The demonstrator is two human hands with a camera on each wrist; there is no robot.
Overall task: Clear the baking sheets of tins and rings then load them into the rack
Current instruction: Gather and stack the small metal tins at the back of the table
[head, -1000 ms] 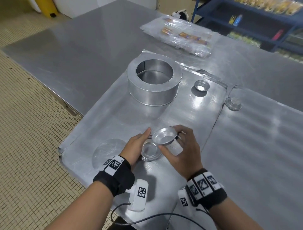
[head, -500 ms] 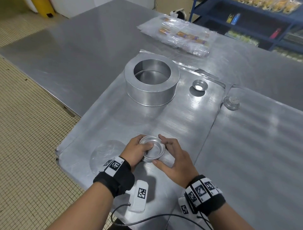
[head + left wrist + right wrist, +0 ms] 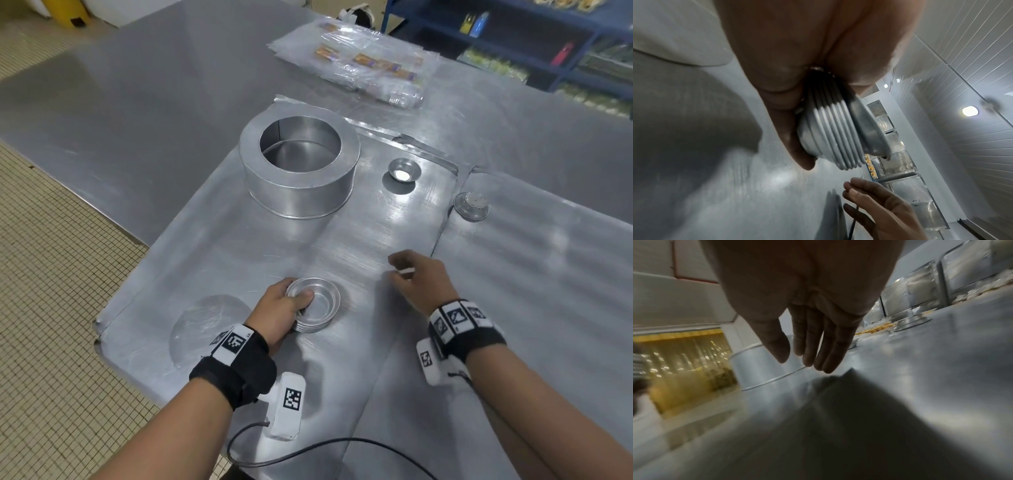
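A stack of several small round tins (image 3: 317,306) (image 3: 835,138) sits at the near end of the left baking sheet (image 3: 205,240). My left hand (image 3: 284,308) grips the stack, thumb inside the top tin and fingers along its side. My right hand (image 3: 416,279) (image 3: 809,345) hovers open and empty to the right of the stack, fingers straight. A large ring mould (image 3: 299,169) (image 3: 764,366) stands at the sheet's far end. One small tin (image 3: 404,170) lies upright beyond it. Another small tin (image 3: 471,205) lies upside down on the right baking sheet (image 3: 531,291).
Clear plastic packets (image 3: 356,65) lie on the steel table (image 3: 137,102) behind the sheets. Blue shelving (image 3: 513,37) stands at the back right. A flat round disc (image 3: 205,329) lies on the left sheet's near corner, close to the edge above the tiled floor (image 3: 51,308).
My right hand set a tin on top of the stack, let go and moved away to the right. My left hand has kept hold of the stack.
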